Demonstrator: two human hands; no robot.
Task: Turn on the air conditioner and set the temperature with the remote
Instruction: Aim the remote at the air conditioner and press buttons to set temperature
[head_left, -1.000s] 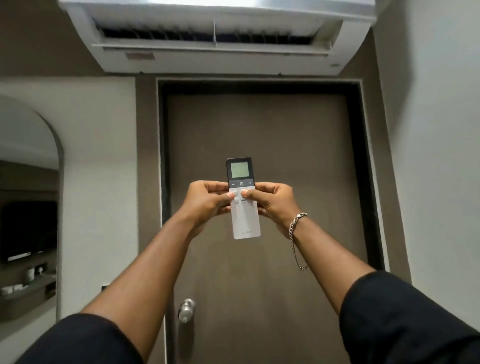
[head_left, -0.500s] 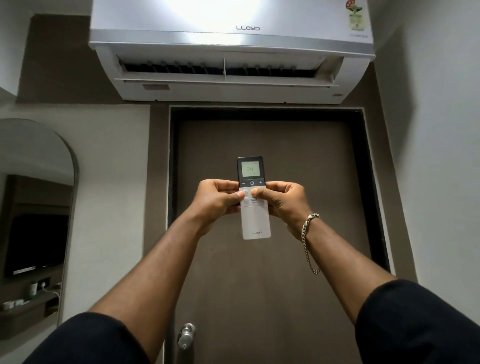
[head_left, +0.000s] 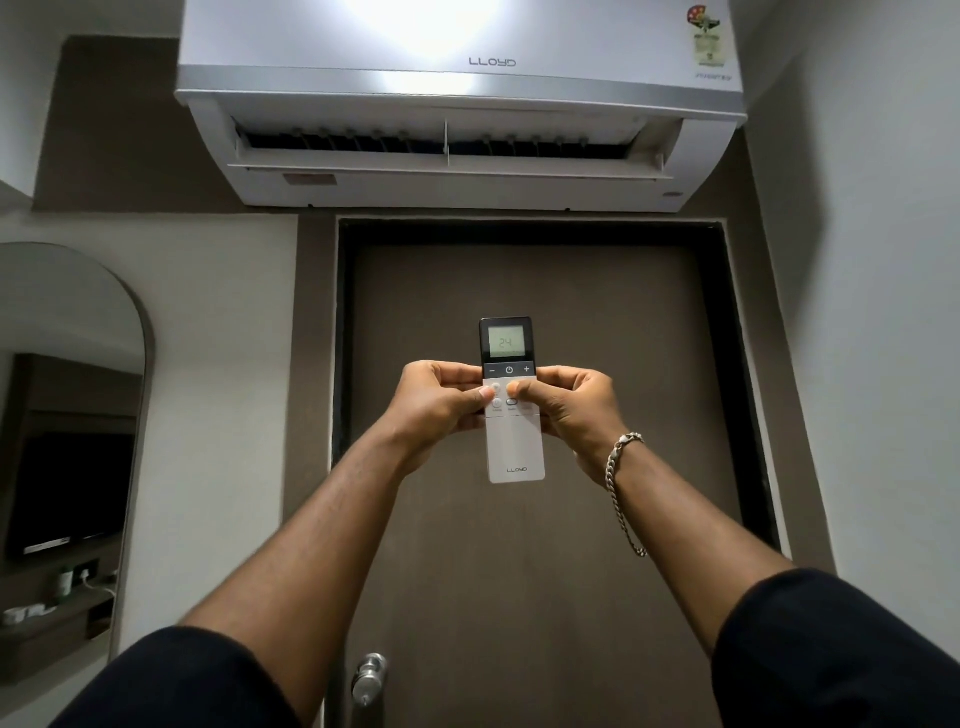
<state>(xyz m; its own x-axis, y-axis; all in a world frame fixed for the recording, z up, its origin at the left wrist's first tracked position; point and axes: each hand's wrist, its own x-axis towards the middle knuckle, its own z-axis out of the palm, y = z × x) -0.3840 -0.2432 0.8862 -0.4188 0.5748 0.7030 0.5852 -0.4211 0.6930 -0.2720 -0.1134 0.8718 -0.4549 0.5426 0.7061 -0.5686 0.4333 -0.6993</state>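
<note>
Remote (head_left: 514, 441): upright, mid-air before door (head_left: 530, 571), below air conditioner (head_left: 457, 104), display reads 24. Left hand (head_left: 441, 405), right hand (head_left: 571, 410): arms outstretched, raised; each grip closed on remote sides, thumbs resting on button rows. Bracelet (head_left: 621, 467) on right wrist.

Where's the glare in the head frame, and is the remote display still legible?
Head view: a blown-out reflection sits on the air conditioner front panel, left of the logo; the remote display is unglared and reads 24; wide-angle distortion bows the door frame and walls; sleeves and lower corners fall dark; the left hand and right hand on the remote are sharp.
</note>
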